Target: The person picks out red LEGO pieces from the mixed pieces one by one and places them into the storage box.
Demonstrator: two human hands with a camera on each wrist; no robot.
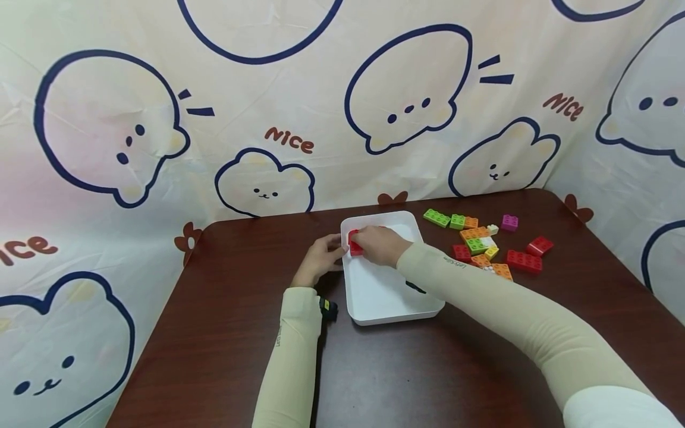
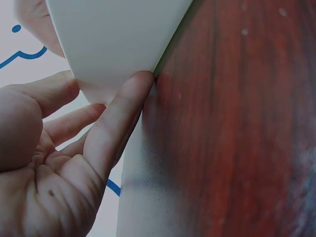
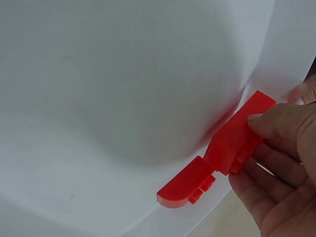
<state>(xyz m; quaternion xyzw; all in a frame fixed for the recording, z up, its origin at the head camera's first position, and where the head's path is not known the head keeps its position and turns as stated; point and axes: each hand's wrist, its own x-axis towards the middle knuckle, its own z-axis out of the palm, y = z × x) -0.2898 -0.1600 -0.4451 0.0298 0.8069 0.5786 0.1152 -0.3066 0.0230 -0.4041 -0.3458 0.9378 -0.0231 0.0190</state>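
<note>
Right hand [image 1: 377, 245]: inside the far left corner of the white tray [image 1: 393, 297], fingers [image 3: 276, 126] and thumb pinching a red brick piece [image 3: 232, 148]. Right wrist view shows the piece as translucent red, studs facing down toward the palm, with a second, rounded red part [image 3: 185, 185] joined at its lower end; both sit against the tray's white inner wall. Head view shows only a red patch [image 1: 354, 244] of it between the two hands.

Left hand [image 1: 320, 258]: outside the tray at its left rim, on the table [image 1: 241, 333]. Left wrist view shows fingers [image 2: 118, 123] straight, one fingertip touching the tray's lower outer corner where it meets the wood; palm open, holding nothing.

White tray: rectangular, shallow, rounded corners, on the dark red-brown table near its far middle. A small dark mark [image 1: 415, 288] lies on its floor beside the right forearm.

Loose bricks [image 1: 484, 244]: a scatter on the table just right of the tray. Green bricks [image 1: 444, 219] at the far edge of the group, orange [image 1: 473, 232] and white ones in the middle, a purple brick [image 1: 509, 223] apart at the far right, red bricks [image 1: 530, 255] on the near right.

Sleeves: beige, both forearms. A small black device [image 1: 327, 308] sits at the left wrist.

Backdrop [image 1: 267, 137]: cream cloth printed with blue-outlined bear faces and the word "Nice".
</note>
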